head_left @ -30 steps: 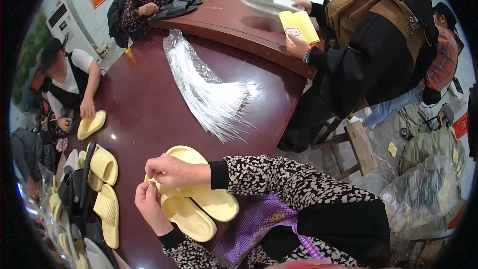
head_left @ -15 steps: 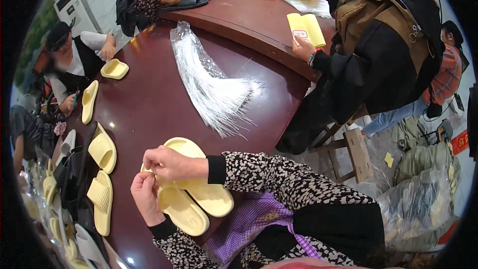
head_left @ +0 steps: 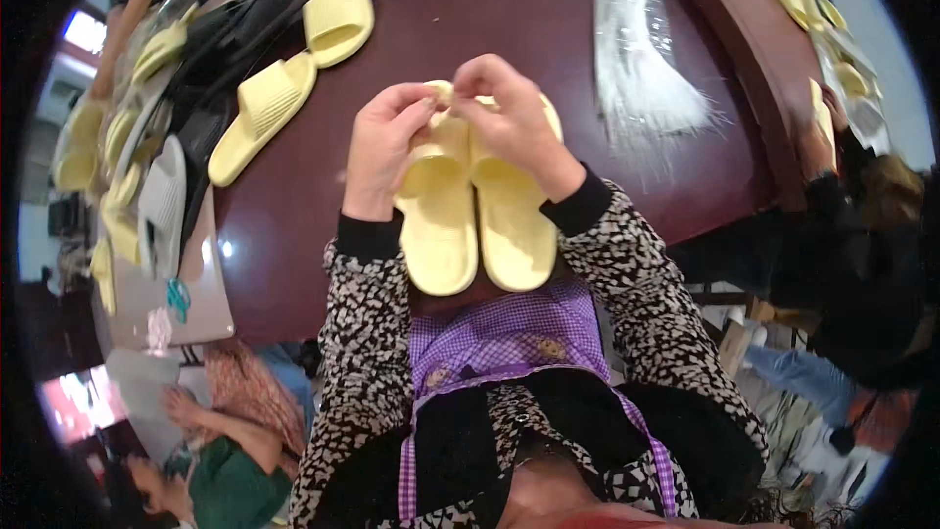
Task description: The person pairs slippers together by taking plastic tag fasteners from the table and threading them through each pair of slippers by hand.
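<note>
A pair of pale yellow slippers lies side by side before me, the left slipper (head_left: pixel 439 245) and the right slipper (head_left: pixel 519 235), heels toward my body. Over their toe ends my two hands meet. My left hand (head_left: pixel 382 147) has thumb and fingertips pinched together at the left slipper's toe. Beside it, my right hand (head_left: pixel 516 127) also pinches with bent fingers, close to the left fingertips. Whatever small thing is between them is hidden. Part of the straps and toes is covered by the hands.
A bundle of thin white strips (head_left: pixel 636 78) in clear plastic lies on the dark red table (head_left: pixel 470 10). Along the left are more yellow slippers (head_left: pixel 264 108), a grey slipper (head_left: pixel 164 201) and teal scissors (head_left: pixel 178 300). Another person in green (head_left: pixel 235 480) is at lower left; others are at right.
My view has swung left and down, so the slippers appear centred and upright. Both hands remain pinched at the toe ends, the right hand now to the right of the left.
</note>
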`<state>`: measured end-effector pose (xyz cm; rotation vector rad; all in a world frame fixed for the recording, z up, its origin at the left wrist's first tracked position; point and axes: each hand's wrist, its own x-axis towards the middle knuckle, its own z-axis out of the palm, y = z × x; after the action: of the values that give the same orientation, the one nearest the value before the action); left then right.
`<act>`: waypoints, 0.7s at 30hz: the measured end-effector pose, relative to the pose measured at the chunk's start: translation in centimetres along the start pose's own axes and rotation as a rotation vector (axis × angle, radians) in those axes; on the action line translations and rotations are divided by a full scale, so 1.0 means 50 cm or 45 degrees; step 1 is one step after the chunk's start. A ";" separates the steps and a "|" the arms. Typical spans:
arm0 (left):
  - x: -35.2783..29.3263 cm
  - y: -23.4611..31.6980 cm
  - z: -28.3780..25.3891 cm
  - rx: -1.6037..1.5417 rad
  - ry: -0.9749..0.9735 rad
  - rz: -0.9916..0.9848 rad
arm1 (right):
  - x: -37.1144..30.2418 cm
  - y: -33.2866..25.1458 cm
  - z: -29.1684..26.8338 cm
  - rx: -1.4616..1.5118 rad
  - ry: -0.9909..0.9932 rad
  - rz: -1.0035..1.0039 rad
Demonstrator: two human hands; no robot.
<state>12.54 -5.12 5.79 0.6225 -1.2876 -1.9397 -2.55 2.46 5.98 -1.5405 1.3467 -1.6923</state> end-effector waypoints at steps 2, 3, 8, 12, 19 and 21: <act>-0.006 -0.005 -0.019 -0.035 0.030 0.020 | -0.005 0.001 0.007 0.020 -0.038 0.017; -0.007 -0.007 -0.025 -0.084 0.013 0.034 | -0.007 0.000 0.009 0.004 -0.043 0.032; -0.009 -0.009 -0.031 -0.163 0.003 0.046 | -0.010 0.006 0.005 -0.053 -0.041 0.069; -0.008 -0.007 -0.029 -0.167 0.024 0.035 | -0.008 0.002 0.000 -0.016 -0.011 0.096; -0.010 -0.004 -0.021 -0.118 0.065 0.040 | -0.007 0.000 0.002 0.025 0.055 0.140; -0.010 -0.002 -0.021 -0.111 0.063 0.038 | -0.007 0.001 0.003 0.026 0.065 0.141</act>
<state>13.60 -5.30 5.30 0.6006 -1.1687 -1.9328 -2.34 2.67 5.75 -1.3934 1.4093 -1.6826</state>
